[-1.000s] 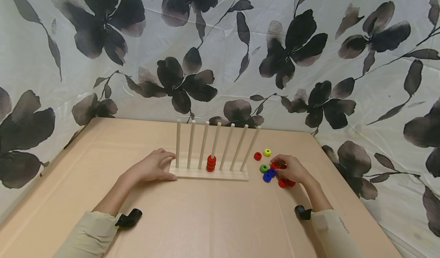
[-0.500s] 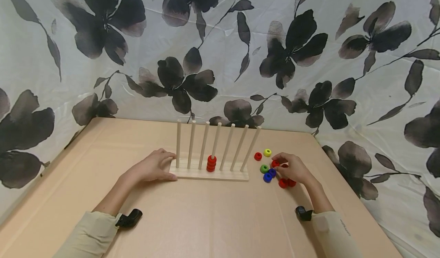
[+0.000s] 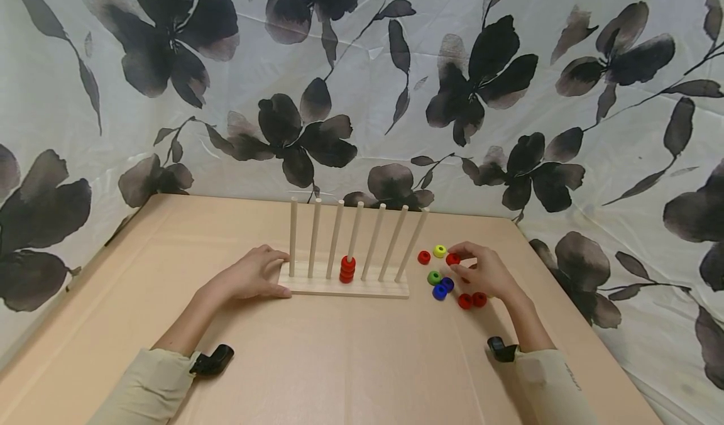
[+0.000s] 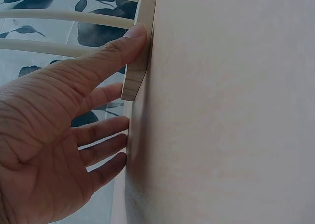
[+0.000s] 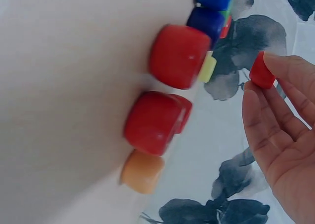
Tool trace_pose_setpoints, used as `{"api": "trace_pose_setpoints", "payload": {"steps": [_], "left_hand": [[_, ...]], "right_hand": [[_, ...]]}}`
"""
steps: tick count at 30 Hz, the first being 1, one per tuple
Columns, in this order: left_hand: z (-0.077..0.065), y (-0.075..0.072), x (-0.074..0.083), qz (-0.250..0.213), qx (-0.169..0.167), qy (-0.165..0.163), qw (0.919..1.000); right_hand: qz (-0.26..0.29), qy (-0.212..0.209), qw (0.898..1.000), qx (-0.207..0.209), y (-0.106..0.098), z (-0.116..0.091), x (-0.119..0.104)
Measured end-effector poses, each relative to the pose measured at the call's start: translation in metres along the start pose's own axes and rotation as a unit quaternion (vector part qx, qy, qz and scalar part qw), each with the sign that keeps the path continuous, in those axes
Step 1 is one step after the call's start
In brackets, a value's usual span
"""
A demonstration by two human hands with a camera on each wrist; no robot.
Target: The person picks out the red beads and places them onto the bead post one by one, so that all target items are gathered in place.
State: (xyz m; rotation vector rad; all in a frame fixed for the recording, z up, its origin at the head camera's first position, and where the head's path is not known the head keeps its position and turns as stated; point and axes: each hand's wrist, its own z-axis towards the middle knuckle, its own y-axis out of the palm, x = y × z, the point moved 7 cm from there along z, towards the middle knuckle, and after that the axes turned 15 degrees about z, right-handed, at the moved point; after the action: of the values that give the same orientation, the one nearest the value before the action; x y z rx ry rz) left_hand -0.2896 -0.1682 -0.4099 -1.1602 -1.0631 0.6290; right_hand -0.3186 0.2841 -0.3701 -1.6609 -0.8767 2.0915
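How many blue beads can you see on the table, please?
2. One blue bead lies just right of the green bead; the other blue bead sits nearer the head camera. The right hand could hide more.

One pale wooden peg rack [image 3: 325, 288], upright on the surface [image 3: 351, 362], seven dowels [image 3: 356, 230], left end pinched by my left fingers [image 4: 106, 95]. One red stack [image 3: 347, 270], threaded low on the middle dowel. One red bead [image 3: 452, 259], raised, pinched in my right fingers [image 5: 253, 120]. Loose, right of the rack: yellow bead [image 3: 439, 251] and second red bead [image 3: 423, 257], far; green bead [image 3: 433, 278]; two blue beads [image 3: 439, 292], touching; two near red beads [image 3: 465, 301]; another red [image 5: 185, 113], partly hidden; orange bead [image 5: 142, 171].
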Motion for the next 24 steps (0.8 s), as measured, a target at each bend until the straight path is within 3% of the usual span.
{"api": "trace_pose_setpoints", "payload": {"steps": [24], "left_hand": [[-0.001,-0.002,0.003,0.0,0.001,0.002,1.0]], "right_hand": [[-0.001,-0.037,0.999,0.014,-0.006,-0.002,-0.043]]}}
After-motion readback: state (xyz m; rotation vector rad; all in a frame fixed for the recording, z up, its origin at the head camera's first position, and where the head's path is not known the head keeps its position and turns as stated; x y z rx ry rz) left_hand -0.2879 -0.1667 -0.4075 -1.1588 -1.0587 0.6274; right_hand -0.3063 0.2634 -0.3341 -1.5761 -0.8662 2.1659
